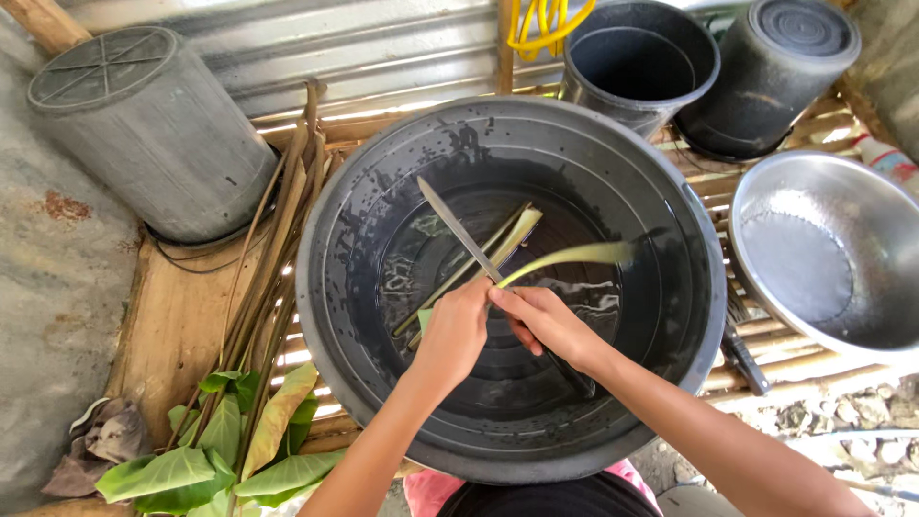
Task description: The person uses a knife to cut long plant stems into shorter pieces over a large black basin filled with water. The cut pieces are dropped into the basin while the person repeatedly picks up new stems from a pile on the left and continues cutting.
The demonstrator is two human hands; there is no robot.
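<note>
- The left hand (pixel 458 330) is clenched around the handle of a long knife (pixel 458 230), whose blade runs up and away from the knuckles, slanting to the left.
- The right hand (pixel 546 321) sits just beside the left, touching it, and pinches the near end of a pale green stalk strip (pixel 574 257) that curves off to the right of the fingers.
- Both hands hover over a large black basin (pixel 383 144) holding shallow water; its wet wall rises on every side of them.
- Just beyond the left hand, under the blade, a few cut stalk pieces (pixel 507 237) lie in the water.
- Left of the left hand, outside the basin, a bundle of brown stalks with green leaves (pixel 249 421) rests on the wooden bench.
- Right of the right hand stands a metal bowl (pixel 842 249).
- Farthest off, past the basin, are a grey upturned bucket (pixel 144 124) and two black buckets (pixel 641 57).
</note>
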